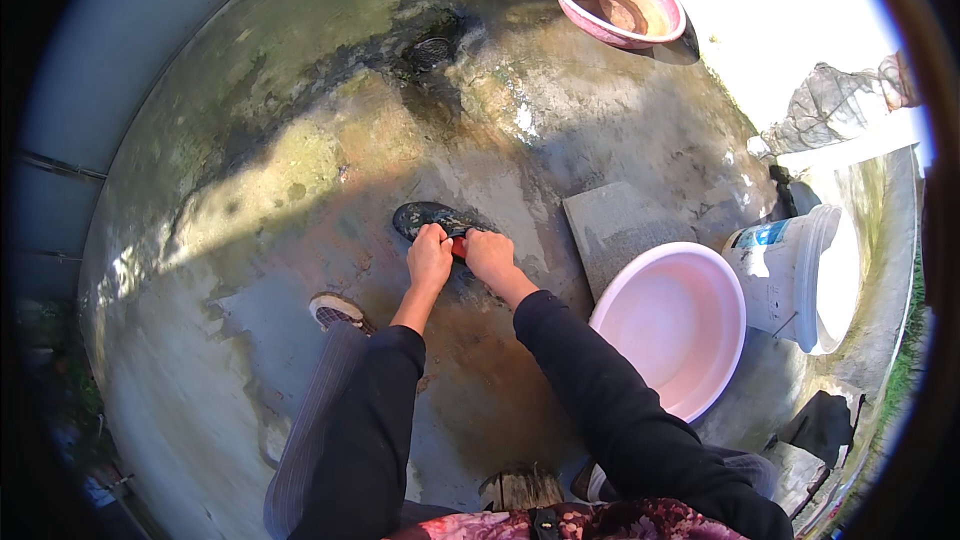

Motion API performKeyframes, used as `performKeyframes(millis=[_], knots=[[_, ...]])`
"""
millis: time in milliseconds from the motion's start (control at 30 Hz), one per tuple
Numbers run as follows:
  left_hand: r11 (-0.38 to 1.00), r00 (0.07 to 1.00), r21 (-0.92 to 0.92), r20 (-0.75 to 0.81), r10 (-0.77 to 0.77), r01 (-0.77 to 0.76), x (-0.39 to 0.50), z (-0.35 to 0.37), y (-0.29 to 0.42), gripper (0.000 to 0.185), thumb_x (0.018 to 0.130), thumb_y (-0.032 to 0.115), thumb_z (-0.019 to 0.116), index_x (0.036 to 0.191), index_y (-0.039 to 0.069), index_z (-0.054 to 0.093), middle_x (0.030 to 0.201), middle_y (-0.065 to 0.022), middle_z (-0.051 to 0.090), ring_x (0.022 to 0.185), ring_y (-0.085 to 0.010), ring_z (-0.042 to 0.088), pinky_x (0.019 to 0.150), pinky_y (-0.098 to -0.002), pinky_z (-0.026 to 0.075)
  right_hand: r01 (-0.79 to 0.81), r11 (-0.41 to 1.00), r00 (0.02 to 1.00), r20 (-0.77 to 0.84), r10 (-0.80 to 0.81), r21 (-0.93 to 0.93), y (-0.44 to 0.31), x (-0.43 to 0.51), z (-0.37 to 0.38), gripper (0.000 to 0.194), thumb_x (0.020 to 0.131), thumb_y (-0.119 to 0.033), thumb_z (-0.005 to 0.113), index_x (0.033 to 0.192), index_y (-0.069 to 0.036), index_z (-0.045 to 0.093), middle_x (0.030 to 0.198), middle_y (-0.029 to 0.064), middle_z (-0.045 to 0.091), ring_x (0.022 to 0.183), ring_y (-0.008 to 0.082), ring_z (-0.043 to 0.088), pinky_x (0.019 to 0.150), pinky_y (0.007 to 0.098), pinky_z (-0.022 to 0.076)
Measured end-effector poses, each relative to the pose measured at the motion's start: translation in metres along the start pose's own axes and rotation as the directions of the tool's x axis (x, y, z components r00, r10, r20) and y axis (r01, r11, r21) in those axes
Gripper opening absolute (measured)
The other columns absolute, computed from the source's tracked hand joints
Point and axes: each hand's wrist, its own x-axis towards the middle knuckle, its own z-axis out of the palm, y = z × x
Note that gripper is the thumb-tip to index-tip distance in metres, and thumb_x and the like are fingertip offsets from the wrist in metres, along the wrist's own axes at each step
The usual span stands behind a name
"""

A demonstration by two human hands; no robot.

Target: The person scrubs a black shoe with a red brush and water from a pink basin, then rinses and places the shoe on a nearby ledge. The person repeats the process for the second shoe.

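A dark rubber shoe or boot [426,218] with a mottled wet surface lies in front of me near the ground, and a red part [458,247], perhaps its lining, shows between my hands. My left hand [430,256] grips the near edge of the footwear, fingers curled. Close beside it on the right, my right hand [489,256] is curled around the opposite side of the same edge. The fingertips of both hands are partly hidden, as is the far end of the footwear.
A pink basin [667,322] stands at the right, beside a white bucket [780,277] lying on its side and a grey slab [622,229]. Farther off is a red-rimmed basin [574,11] holding some water. Below me is a wooden block [523,491]. The concrete ground [277,360] looks wet.
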Motion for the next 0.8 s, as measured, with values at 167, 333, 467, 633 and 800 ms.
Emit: performKeyframes(millis=[167, 333, 467, 633, 800], knots=[[1.000, 1.000, -0.005, 0.000, 0.023, -0.023, 0.003, -0.017, -0.016, 0.014, 0.079, 0.013, 0.063, 0.079, 0.005, 0.052, 0.083, -0.0116, 0.055, 0.079, -0.0361, 0.057, 0.068, -0.0457, 0.044, 0.055, 0.995, 0.995, 0.083, -0.049, -0.078, 0.033, -0.022, -0.028, 0.022, 0.085, -0.025, 0.053, 0.084, -0.007, 0.066, 0.076, 0.0160, 0.067, 0.075, 0.0314, 0.067, 0.066, 0.0426, 0.0513], [0.994, 0.999, -0.103, 0.015, 0.048, -0.046, -0.003, -0.010, -0.002, 0.014, 0.078, 0.012, 0.063, 0.077, 0.003, 0.052, 0.079, -0.0121, 0.055, 0.077, -0.0341, 0.055, 0.068, -0.0434, 0.043, -0.048, 0.998, 0.991, 0.121, 0.053, -0.046, 0.058, -0.032, -0.030, 0.025, 0.088, -0.029, 0.051, 0.085, -0.009, 0.066, 0.078, 0.0160, 0.067, 0.076, 0.0315, 0.066, 0.068, 0.0447, 0.0511], [0.992, 0.996, -0.127, 0.083, 0.016, -0.005, 0.006, 0.005, -0.006, 0.013, 0.079, 0.013, 0.062, 0.077, 0.004, 0.053, 0.079, -0.0111, 0.054, 0.076, -0.0331, 0.056, 0.068, -0.0430, 0.044, 0.017, 1.000, 0.993, 0.119, -0.016, -0.013, 0.045, 0.004, -0.015, 0.024, 0.088, -0.030, 0.050, 0.089, -0.011, 0.065, 0.083, 0.0145, 0.067, 0.080, 0.0314, 0.066, 0.069, 0.0450, 0.0508], [0.907, 0.938, -0.342, 0.318, -0.134, 0.245, 0.008, -0.028, -0.032, 0.014, 0.085, 0.015, 0.054, 0.096, 0.005, 0.057, 0.082, -0.0096, 0.057, 0.081, -0.0264, 0.060, 0.070, -0.0406, 0.046, 0.067, 0.982, 0.962, 0.274, -0.016, -0.179, 0.069, -0.004, -0.064, 0.024, 0.087, -0.030, 0.051, 0.088, -0.012, 0.067, 0.086, 0.0129, 0.068, 0.083, 0.0298, 0.066, 0.071, 0.0428, 0.0512], [0.950, 0.979, 0.256, 0.136, 0.149, -0.180, -0.001, -0.033, -0.050, 0.052, 0.076, 0.003, 0.063, 0.125, 0.009, 0.046, 0.115, -0.0117, 0.048, 0.106, -0.0290, 0.051, 0.082, -0.0400, 0.044, 0.030, 0.992, 0.972, 0.235, 0.000, -0.125, 0.049, 0.005, -0.049, 0.025, 0.087, -0.031, 0.052, 0.087, -0.013, 0.069, 0.087, 0.0127, 0.068, 0.085, 0.0290, 0.066, 0.072, 0.0426, 0.0510]])
